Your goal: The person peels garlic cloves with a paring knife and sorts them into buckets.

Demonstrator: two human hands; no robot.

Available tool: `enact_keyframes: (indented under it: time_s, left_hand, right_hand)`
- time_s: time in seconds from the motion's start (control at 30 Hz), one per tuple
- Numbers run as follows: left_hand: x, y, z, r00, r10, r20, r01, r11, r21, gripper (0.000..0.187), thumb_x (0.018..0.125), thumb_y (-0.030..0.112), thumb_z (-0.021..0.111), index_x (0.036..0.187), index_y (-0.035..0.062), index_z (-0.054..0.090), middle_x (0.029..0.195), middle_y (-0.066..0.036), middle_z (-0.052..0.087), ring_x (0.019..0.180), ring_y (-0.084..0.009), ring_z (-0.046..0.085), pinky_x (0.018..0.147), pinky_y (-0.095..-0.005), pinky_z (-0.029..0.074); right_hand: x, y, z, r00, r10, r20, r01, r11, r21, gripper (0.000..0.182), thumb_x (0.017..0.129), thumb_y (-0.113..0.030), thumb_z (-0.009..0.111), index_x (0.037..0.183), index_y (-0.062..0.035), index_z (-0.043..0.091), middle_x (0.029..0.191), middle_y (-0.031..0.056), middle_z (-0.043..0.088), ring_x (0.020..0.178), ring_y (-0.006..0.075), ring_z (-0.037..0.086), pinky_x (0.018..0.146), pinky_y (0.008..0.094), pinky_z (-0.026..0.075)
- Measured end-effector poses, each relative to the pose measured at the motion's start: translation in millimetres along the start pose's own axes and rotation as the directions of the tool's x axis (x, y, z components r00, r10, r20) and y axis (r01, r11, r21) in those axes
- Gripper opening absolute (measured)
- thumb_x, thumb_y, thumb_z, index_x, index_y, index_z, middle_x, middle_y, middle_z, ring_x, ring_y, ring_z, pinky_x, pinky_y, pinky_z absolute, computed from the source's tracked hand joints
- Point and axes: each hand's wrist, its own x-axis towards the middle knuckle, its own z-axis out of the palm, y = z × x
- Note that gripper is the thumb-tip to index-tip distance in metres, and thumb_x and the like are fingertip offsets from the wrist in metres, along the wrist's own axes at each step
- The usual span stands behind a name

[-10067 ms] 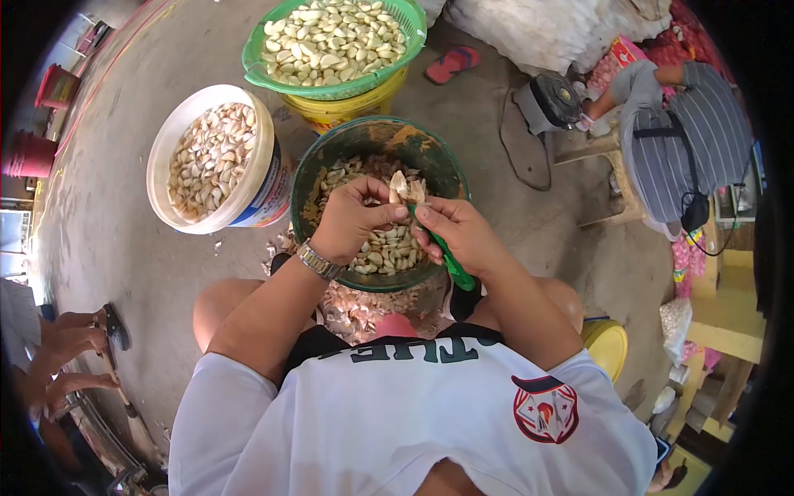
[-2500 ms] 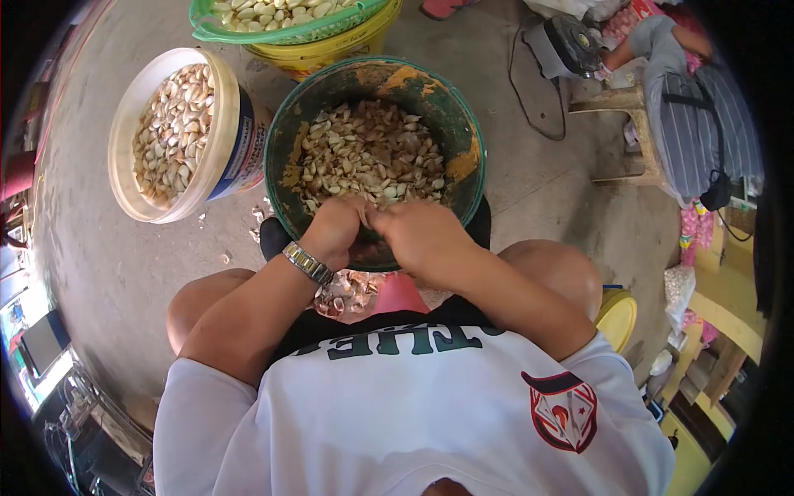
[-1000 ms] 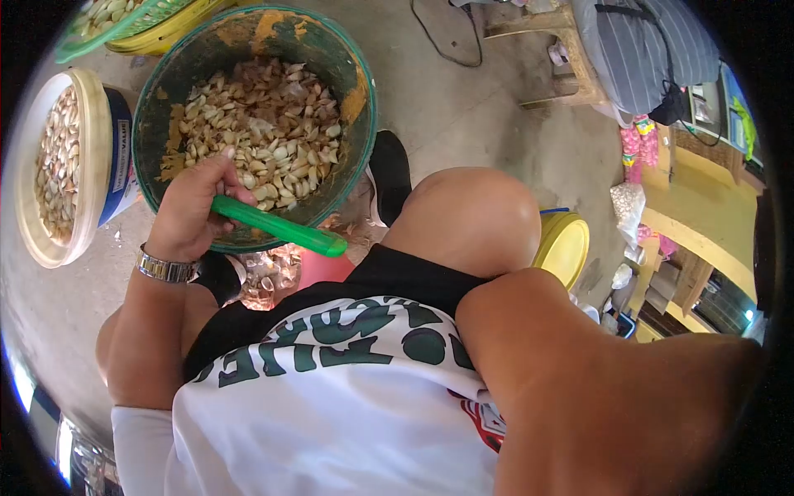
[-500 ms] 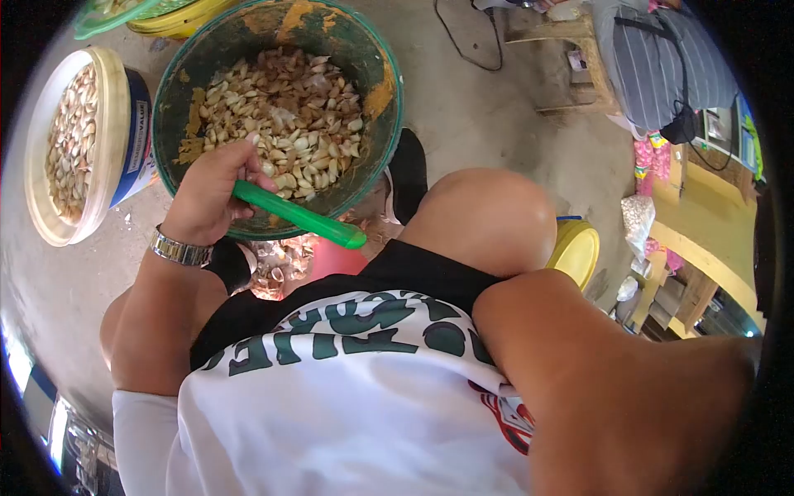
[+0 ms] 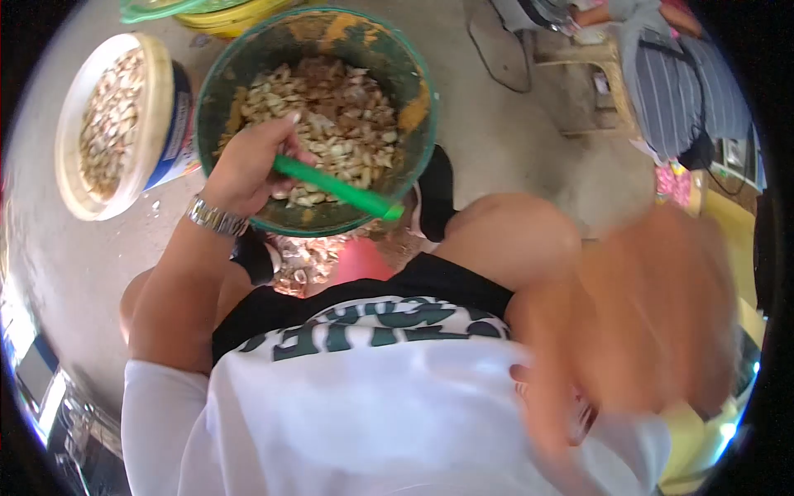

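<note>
Pinching a green handle [image 5: 339, 188] between ten and eleven o'clock, left hand [image 5: 258, 165] sits over the green tub [image 5: 256, 51] of garlic cloves [image 5: 356, 124], toward eleven. Right hand [image 5: 653, 310] blurs on my remote feed past three; finger state, I can't tell.

Green handle [image 5: 335, 188] — slanted over green bucket [image 5: 420, 145] | pale garlic cloves [image 5: 356, 124] — heaped inside

Beige stool [image 5: 589, 54] on gray floor [image 5: 517, 145]
</note>
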Motion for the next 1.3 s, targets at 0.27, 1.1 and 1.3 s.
enact_keyframes:
  time_s: [0.27, 1.1, 1.3]
  left_hand:
    - [13, 36, 16, 0.986, 0.049, 0.161, -0.030, 0.992, -0.120, 0.025, 0.085, 0.032, 0.045, 0.075, 0.0099, 0.048, 0.072, -0.004, 0.057, 0.054, -0.0096, 0.050, 0.044, -0.0206, 0.037]
    - [63, -10, 19, 0.983, 0.177, -0.055, -0.007, 0.332, 0.943, 0.041, 0.075, 0.020, 0.058, 0.107, -0.0026, 0.047, 0.090, -0.014, 0.059, 0.081, -0.0238, 0.059, 0.068, -0.0322, 0.048]
    - [-12, 20, 21, 0.974, 0.198, 0.106, -0.171, 0.960, -0.220, 0.023, 0.083, 0.013, 0.051, 0.103, 0.0023, 0.048, 0.090, -0.006, 0.058, 0.080, -0.0166, 0.059, 0.062, -0.0230, 0.046]
  right_hand:
    - [-13, 102, -73, 0.684, 0.330, -0.651, -0.651, -0.127, -0.748, 0.025, 0.069, -0.015, 0.056, 0.092, -0.0035, 0.054, 0.070, 0.0185, 0.055, 0.070, 0.0367, 0.054, 0.065, 0.0430, 0.042]
    - [-15, 61, -96, 0.401, 0.406, -0.821, -0.706, 0.708, 0.005, 0.035, 0.077, -0.001, 0.043, 0.113, -0.0017, 0.042, 0.078, 0.0076, 0.053, 0.059, 0.0126, 0.050, 0.054, 0.0237, 0.043]
    - [-6, 80, -81, 0.402, 0.483, -0.778, -0.773, 0.635, -0.005, 0.032, 0.082, -0.005, 0.045, 0.114, -0.0037, 0.045, 0.075, 0.0036, 0.052, 0.056, 0.0097, 0.047, 0.054, 0.0223, 0.042]
